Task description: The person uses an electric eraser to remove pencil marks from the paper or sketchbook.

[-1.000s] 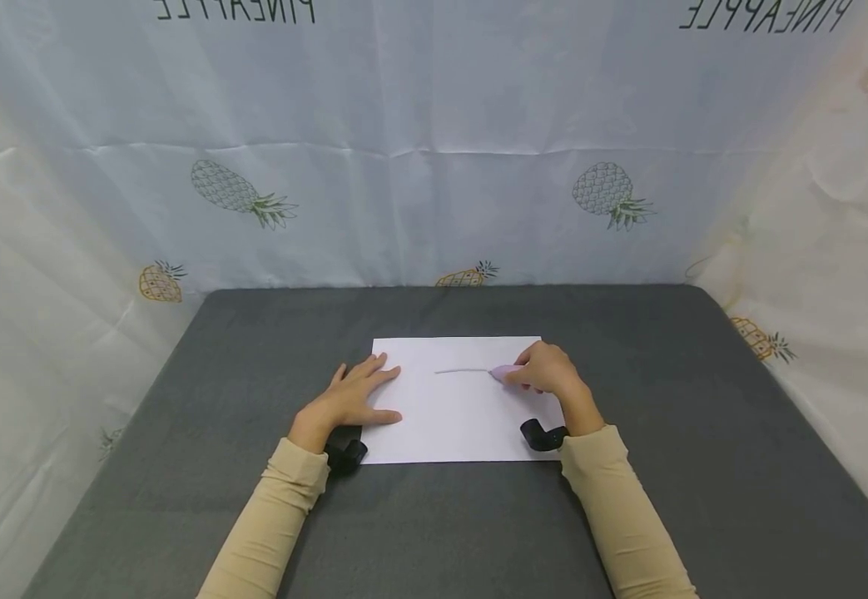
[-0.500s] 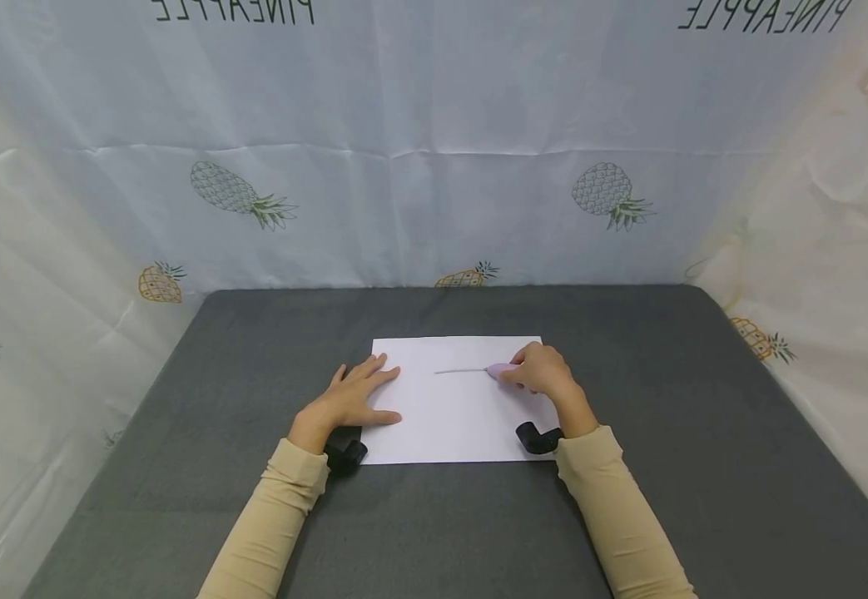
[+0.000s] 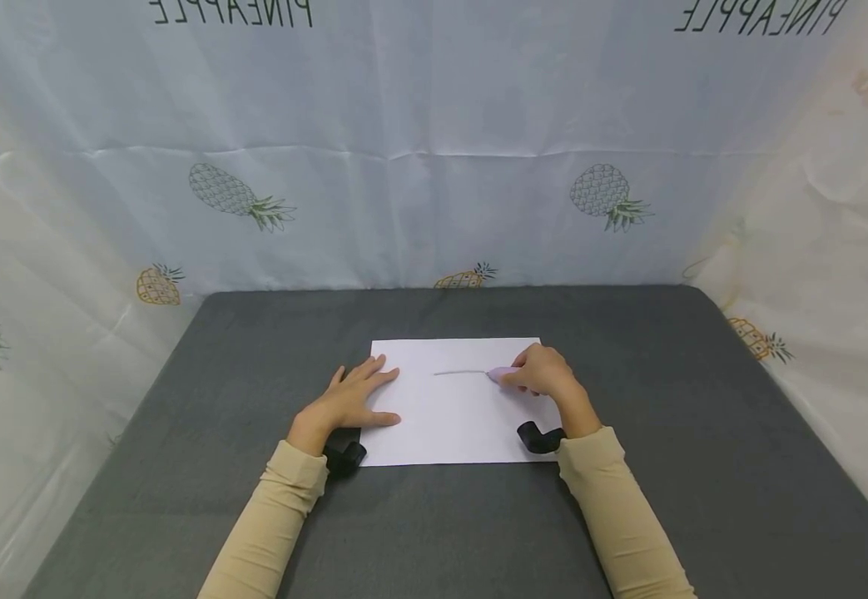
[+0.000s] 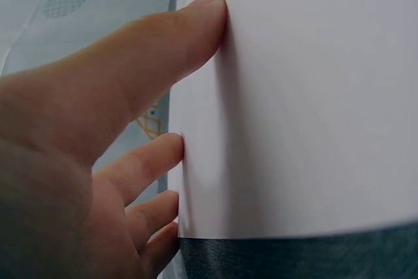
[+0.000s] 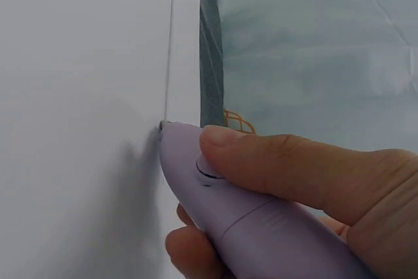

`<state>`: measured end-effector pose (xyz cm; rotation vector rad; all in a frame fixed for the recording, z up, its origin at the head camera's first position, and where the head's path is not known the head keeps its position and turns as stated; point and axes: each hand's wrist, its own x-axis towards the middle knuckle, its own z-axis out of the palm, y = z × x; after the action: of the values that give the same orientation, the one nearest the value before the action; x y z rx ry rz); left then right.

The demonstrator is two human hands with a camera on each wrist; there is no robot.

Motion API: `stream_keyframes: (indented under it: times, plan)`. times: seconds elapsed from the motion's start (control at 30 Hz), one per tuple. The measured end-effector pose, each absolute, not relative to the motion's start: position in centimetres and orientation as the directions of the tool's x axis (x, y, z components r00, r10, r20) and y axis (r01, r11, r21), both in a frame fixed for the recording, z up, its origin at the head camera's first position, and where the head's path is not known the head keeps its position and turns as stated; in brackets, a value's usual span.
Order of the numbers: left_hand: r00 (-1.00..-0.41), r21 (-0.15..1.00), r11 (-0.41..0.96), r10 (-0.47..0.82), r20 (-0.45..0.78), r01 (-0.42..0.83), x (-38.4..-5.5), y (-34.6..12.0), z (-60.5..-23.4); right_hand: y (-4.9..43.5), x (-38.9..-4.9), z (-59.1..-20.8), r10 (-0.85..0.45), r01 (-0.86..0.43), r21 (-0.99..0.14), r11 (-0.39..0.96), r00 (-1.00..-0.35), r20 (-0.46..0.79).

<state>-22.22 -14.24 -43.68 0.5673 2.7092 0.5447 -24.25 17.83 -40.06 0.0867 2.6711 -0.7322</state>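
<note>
A white sheet of paper [image 3: 448,424] lies on the dark grey table, bearing a thin straight grey line [image 3: 458,372]. My left hand [image 3: 347,397] rests with spread fingers on its left edge; in the left wrist view the thumb [image 4: 196,27] touches the sheet. On the right, my right hand [image 3: 548,370] grips a lavender handheld tool [image 5: 235,227] with a rounded body and narrow dark tip. Its thumb lies over a button [image 5: 209,166]. The tip meets the paper at the right end of the line. What kind of tool it is, I cannot tell.
A dark grey cloth-like surface covers the table [image 3: 434,532]. Behind it hangs a pale curtain [image 3: 404,208] printed with pineapples, which also runs down both sides. Black wrist mounts [image 3: 540,438] sit at both cuffs, overlapping the paper in the head view.
My right hand and the lavender tool have shifted slightly left along the line, whose visible right end now lies a little further left. My left hand stays in place.
</note>
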Motion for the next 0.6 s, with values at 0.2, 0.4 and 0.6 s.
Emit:
stream_keyframes:
  times: [0.2, 0.4, 0.6]
  plan:
    - [-0.870, 0.426, 0.848, 0.437, -0.226, 0.315, -22.20, -14.29, -43.79, 17.70, -24.13, -40.12, -0.047, 0.146, -0.492, 0.858, -0.932, -0.358]
    - [-0.872, 0.427, 0.851, 0.430, -0.234, 0.305, -22.17, -14.28, -43.83, 17.74, -24.12, -40.18, -0.050, 0.139, -0.497, 0.857, -0.936, -0.349]
    - [-0.871, 0.427, 0.849, 0.435, -0.228, 0.312, -22.23, -14.23, -43.72, 17.77, -24.15, -40.10, -0.042, 0.153, -0.491, 0.857, -0.930, -0.364]
